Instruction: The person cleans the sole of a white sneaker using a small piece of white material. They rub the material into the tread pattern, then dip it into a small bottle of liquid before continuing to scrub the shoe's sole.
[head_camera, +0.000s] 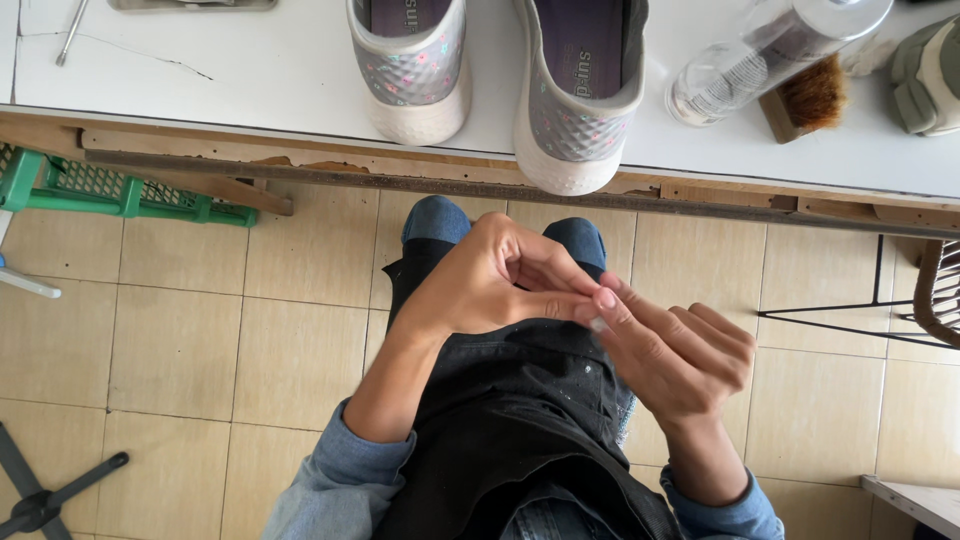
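Touching hands (590, 320) below labelled bottle (760, 55)

A white table (250, 70) carries two grey shoes (500, 70), a clear bottle (760, 55) and a brush (805, 100).

The worktop (250, 70) ran across the top of the frame. On it two shoes (500, 70) stood side by side at upper centre, heels at the near edge, the right one overhanging it slightly. To their right a bottle (770, 55) lay on its side, with a brush (805, 100) just behind and under it, and another shoe (930, 75) at the far upper right. A thin metal tool (70, 30) lay at the upper left. Below the worktop at left sat a crate (110, 190) on the floor (180, 350). At centre frame the left hand (490, 280) and right hand (670, 350) met, fingers (590, 305) touching, above the lap. A wire stand (850, 320) stood at right.
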